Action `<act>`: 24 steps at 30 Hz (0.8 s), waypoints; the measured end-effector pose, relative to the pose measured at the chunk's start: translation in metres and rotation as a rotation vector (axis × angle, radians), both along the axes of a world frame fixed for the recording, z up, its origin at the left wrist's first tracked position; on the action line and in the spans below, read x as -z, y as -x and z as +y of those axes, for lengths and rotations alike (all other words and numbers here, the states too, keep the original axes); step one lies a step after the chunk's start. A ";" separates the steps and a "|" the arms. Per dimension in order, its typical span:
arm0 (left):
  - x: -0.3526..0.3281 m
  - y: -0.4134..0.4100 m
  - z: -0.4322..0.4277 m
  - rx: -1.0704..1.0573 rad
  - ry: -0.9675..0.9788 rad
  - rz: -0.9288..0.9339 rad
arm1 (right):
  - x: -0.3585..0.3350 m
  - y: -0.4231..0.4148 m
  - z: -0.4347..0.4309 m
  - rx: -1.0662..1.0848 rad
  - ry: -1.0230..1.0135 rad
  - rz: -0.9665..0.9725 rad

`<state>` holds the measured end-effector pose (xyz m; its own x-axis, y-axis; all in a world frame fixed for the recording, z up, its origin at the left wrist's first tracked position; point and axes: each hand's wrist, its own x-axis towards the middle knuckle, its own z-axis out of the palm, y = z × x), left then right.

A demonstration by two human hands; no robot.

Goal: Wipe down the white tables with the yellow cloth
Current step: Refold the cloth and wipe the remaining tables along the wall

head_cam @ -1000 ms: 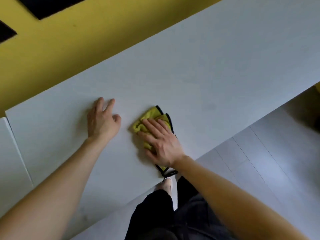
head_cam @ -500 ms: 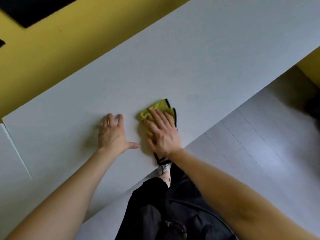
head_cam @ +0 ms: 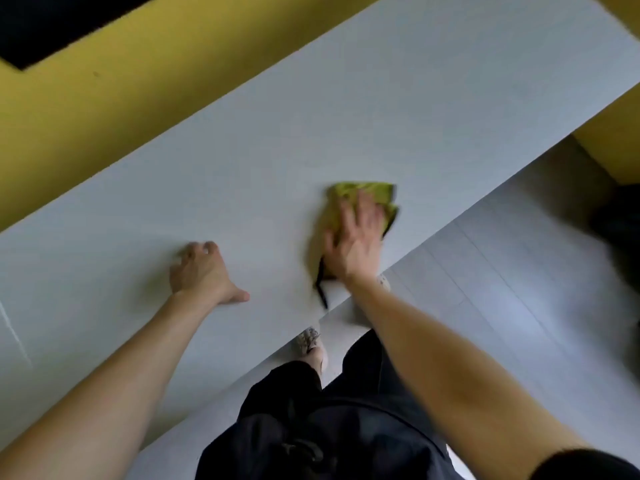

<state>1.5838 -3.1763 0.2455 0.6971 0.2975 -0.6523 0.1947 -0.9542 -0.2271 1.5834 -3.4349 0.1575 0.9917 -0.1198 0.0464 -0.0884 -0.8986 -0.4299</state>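
The yellow cloth (head_cam: 360,199) lies bunched on the white bench (head_cam: 311,140), close to the near edge, under the right hand (head_cam: 356,237). That hand's grip is flat and spread, palm pressing the cloth down, not closed around it. The left hand (head_cam: 202,271) rests apart on the bare surface, fingers curled, thumb out, holding nothing. A black-trimmed corner of the cloth trails toward the edge; a stroke that way could drag the cloth off onto the floor (head_cam: 519,289), since only palm pressure keeps it. Away from the person, the top is open as far as the yellow wall (head_cam: 138,98), and to the right it is clear. A seam (head_cam: 14,334) crosses the top far left.
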 end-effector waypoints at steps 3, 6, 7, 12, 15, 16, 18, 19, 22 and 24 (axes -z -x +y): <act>-0.015 -0.029 -0.024 0.066 -0.125 0.022 | 0.000 0.022 0.003 -0.818 0.009 0.026; -0.013 -0.060 -0.044 0.074 -0.094 -0.008 | 0.010 -0.042 -0.060 -1.144 0.041 -0.025; -0.010 -0.070 -0.052 0.056 -0.063 -0.023 | 0.010 -0.072 -0.086 -1.095 0.079 -0.025; 0.006 -0.106 -0.090 -0.121 0.068 -0.072 | 0.013 -0.190 -0.175 -0.341 0.123 -0.027; 0.016 -0.110 -0.102 -0.149 0.104 -0.054 | 0.015 -0.176 -0.114 0.101 0.080 -0.026; 0.020 -0.110 -0.103 -0.159 0.113 -0.063 | 0.012 -0.154 -0.090 0.055 0.068 -0.029; 0.024 -0.109 -0.100 -0.154 0.117 -0.080 | 0.004 -0.105 -0.058 -0.390 0.044 -0.002; 0.024 -0.108 -0.097 -0.144 0.117 -0.091 | 0.001 -0.088 -0.055 -0.682 0.042 0.008; 0.024 -0.105 -0.092 -0.125 0.114 -0.114 | 0.007 -0.116 -0.080 -1.286 0.126 -0.061; 0.024 -0.106 -0.091 -0.122 0.109 -0.110 | 0.009 -0.181 -0.101 -1.303 0.151 -0.097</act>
<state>1.6894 -3.2668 0.2216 0.7289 0.3163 -0.6071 0.3288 -0.9396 -0.0948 1.7645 -3.5355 0.1484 0.3670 0.9287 0.0520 0.8996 -0.3402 -0.2740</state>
